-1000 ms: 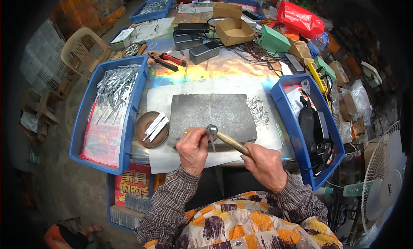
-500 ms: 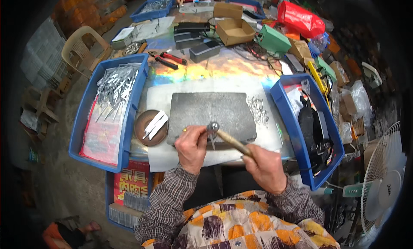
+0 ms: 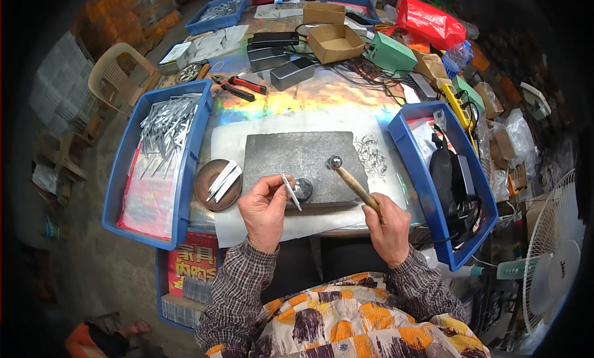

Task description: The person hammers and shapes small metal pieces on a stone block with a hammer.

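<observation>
My left hand [image 3: 263, 212] pinches a thin silvery metal strip [image 3: 291, 192] between thumb and fingers, tilted above the front edge of a grey metal slab [image 3: 278, 149]. Beside the strip, a round dark metal piece [image 3: 303, 189] sits on the slab, partly hidden by my fingers. My right hand [image 3: 388, 228] is wrapped around the wooden handle of a hammer [image 3: 356, 186]. The hammer's round steel head is over the slab's right part, apart from the strip. Left of the slab, a brown bowl [image 3: 203, 183] holds several similar pale strips.
A blue tray [image 3: 193, 166] of metal strips stands left; another blue tray [image 3: 422, 197] with black items stands right. Small metal scraps [image 3: 371, 157] lie beside the slab. Pliers [image 3: 238, 86], cardboard boxes [image 3: 336, 43] and cables are farther back. A fan [image 3: 554, 265] stands at right. Another person sits opposite.
The hammer head has moved up and right, away from the strip, uncovering the round metal piece. My left hand has shifted slightly left with the strip, now tilted the other way.
</observation>
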A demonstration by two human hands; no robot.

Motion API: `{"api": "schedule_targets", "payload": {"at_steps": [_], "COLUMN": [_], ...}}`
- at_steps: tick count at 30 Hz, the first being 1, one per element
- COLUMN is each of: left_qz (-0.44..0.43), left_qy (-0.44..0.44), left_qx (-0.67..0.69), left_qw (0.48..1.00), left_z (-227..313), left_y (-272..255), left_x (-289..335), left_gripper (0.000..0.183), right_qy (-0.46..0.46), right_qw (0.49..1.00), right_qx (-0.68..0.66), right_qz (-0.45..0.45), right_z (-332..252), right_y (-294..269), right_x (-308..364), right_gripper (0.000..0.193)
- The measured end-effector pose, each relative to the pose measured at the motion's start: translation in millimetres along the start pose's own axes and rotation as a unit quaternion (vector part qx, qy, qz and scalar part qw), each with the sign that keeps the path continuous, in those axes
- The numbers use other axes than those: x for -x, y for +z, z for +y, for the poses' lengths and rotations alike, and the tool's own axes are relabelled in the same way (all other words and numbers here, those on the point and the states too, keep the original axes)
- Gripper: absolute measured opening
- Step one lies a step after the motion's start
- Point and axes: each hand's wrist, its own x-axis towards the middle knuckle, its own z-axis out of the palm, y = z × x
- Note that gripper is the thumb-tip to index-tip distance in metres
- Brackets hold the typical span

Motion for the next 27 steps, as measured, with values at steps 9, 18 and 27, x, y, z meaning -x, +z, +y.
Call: {"api": "schedule_targets", "payload": {"at_steps": [9, 18, 27], "left_qz": [-0.008, -0.015, -0.022], "left_qy": [-0.114, -0.166, -0.177], "left_qx": [0.141, 0.258, 0.22], "left_qw": [0.983, 0.952, 0.959], "left_z": [0.8, -0.5, 6.4], "left_y": [-10.8, -19.3, -10.7], "left_x": [2.1, 5.3, 20.9], "left_gripper": [0.016, 0.015, 0.013], "right_qy": [-0.052, -0.04, -0.152], "right_qw": [0.989, 0.987, 0.987], "right_qx": [0.133, 0.143, 0.058], "right_qz": [0.044, 0.063, 0.007], "right_z": [23.5, 31.0, -15.3], "right_y": [23.7, 37.9, 25.3], "right_x": [-3.6, 1.6, -8.1], "right_gripper": [0.033, 0.043, 0.046]}}
